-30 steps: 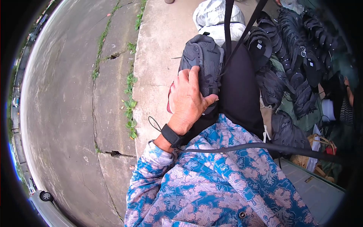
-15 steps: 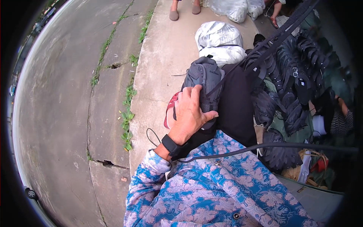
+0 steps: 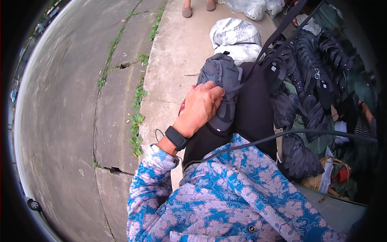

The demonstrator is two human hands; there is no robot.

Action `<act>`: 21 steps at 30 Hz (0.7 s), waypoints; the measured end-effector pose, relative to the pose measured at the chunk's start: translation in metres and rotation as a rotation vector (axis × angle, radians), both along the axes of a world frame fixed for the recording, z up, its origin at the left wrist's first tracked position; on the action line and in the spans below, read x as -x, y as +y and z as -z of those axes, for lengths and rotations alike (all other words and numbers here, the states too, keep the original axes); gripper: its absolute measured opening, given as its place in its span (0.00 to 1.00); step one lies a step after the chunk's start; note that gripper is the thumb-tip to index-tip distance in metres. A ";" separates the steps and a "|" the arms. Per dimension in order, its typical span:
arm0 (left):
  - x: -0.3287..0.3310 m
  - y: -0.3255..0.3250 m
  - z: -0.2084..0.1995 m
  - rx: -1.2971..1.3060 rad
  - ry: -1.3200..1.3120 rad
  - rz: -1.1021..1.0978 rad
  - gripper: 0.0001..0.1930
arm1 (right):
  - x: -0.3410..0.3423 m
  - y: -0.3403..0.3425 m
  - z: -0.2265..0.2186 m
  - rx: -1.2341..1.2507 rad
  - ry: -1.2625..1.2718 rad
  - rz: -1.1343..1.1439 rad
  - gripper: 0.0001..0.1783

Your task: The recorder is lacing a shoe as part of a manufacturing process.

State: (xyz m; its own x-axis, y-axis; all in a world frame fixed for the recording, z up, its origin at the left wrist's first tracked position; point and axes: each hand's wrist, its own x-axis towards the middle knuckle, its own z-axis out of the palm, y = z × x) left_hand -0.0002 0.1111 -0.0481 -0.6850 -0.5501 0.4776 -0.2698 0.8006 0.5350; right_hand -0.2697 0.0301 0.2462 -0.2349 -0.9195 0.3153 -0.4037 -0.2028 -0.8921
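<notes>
The left hand (image 3: 201,103) is clasping the grey shoe (image 3: 229,97) from eight o'clock — right hand unseen — and lopsided pressure could roll it.

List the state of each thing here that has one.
Left hand: palm down, fingers bent
Grey shoe upper: partly covered by that hand
Black wristband: worn
White wrapped bundle: bound with dark cord
Dark shoe uppers at right: bunched, overlapping
Concrete pavement: cracked
Green weeds: growing

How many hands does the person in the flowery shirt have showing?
1: the left hand, on the dark grey shoe upper. The right hand is hidden or out of view.
</notes>
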 end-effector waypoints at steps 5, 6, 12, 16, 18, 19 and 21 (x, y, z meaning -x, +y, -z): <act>0.007 -0.006 -0.012 0.108 -0.180 0.066 0.05 | 0.007 0.004 0.009 -0.009 -0.032 0.018 0.10; 0.008 -0.005 -0.010 0.105 -0.183 0.069 0.05 | 0.008 0.005 0.011 -0.011 -0.039 0.020 0.10; 0.015 0.009 -0.016 0.188 -0.436 0.059 0.08 | 0.021 0.005 0.024 -0.030 -0.080 0.048 0.09; 0.014 0.011 -0.013 0.039 -0.323 0.043 0.08 | 0.029 0.005 0.039 -0.049 -0.116 0.060 0.09; 0.012 0.006 -0.010 0.041 -0.212 0.005 0.07 | 0.032 0.006 0.047 -0.056 -0.136 0.065 0.09; 0.012 0.004 -0.011 0.038 -0.218 0.008 0.07 | 0.033 0.006 0.050 -0.059 -0.145 0.068 0.09; 0.014 0.003 -0.018 0.099 -0.153 0.106 0.05 | 0.038 0.008 0.056 -0.068 -0.161 0.077 0.09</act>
